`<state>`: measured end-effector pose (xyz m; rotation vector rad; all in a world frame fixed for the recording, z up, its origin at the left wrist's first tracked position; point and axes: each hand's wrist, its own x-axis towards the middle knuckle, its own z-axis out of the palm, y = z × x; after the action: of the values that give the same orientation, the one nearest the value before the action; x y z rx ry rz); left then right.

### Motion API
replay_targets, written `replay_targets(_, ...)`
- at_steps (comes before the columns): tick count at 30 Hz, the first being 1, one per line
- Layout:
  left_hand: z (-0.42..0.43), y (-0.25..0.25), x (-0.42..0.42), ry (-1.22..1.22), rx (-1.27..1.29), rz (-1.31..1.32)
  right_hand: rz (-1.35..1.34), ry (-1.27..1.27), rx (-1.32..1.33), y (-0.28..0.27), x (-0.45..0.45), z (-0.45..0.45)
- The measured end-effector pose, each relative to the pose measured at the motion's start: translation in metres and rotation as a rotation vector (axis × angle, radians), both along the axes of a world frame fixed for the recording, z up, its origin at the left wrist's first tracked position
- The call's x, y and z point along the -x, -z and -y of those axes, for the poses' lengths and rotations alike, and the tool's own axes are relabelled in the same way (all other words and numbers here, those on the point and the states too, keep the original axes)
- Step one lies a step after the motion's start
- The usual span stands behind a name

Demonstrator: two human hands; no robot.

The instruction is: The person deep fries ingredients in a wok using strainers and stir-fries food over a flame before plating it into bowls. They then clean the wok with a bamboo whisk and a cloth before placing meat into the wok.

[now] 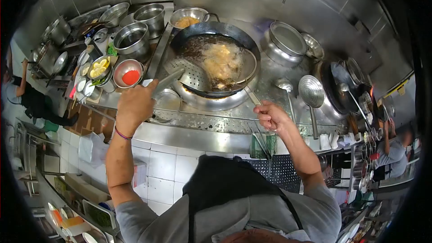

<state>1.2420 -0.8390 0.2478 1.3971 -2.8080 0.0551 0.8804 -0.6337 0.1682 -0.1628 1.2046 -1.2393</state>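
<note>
My left hand (134,108) is closed around the handle of a perforated skimmer (196,78), whose bowl lies over the near left part of a large wok (192,30). Dark, bubbling oil fills the wok, and pale golden food (222,59) fries in it. With curled fingers, my right hand (272,115) grips the handle of a round strainer (253,65). The strainer's rim sits inside the wok's right side, around part of the food. Bubbles hide how much food lies in the strainer.
A bowl of orange-brown food (186,20) stands behind the wok. Left are a bowl of red stuff (131,76), lemon pieces (100,67) and metal pots (131,40). Right lie a ladle (284,85) and another skimmer (311,92). People work at both far sides.
</note>
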Motion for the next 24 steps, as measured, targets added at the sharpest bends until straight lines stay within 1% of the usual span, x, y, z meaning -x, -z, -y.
replay_targets(1, -0.001, 0.000, -0.001, 0.007, 0.008, -0.004, 0.057, 0.008, 0.031, 0.001, -0.003, 0.000)
replay_targets(4, -0.005, 0.003, 0.002, 0.031, 0.017, -0.016, 0.219, -0.245, 0.193, 0.045, 0.020, 0.011)
replay_targets(7, -0.009, 0.007, 0.003, 0.029, 0.024, -0.024, 0.329, 0.055, 0.172, 0.061, 0.011, 0.027)
replay_targets(10, -0.011, 0.022, -0.001, 0.018, 0.044, -0.064, 0.380, 0.042, 0.276, 0.077, 0.017, 0.026)
replay_targets(13, -0.011, 0.037, -0.002, 0.016, 0.015, -0.079, 0.330, 0.078, 0.273, 0.088, 0.026, 0.026)
replay_targets(16, -0.010, 0.043, -0.001, 0.010, 0.016, -0.084, 0.352, 0.023, 0.384, 0.086, 0.027, 0.020)
replay_targets(20, -0.016, 0.048, -0.002, 0.009, 0.002, -0.066, 0.163, 0.081, 0.289, 0.084, 0.041, 0.012)
replay_targets(24, -0.008, 0.046, -0.002, 0.044, 0.028, -0.097, -0.035, 0.055, 0.213, 0.062, 0.056, 0.011)
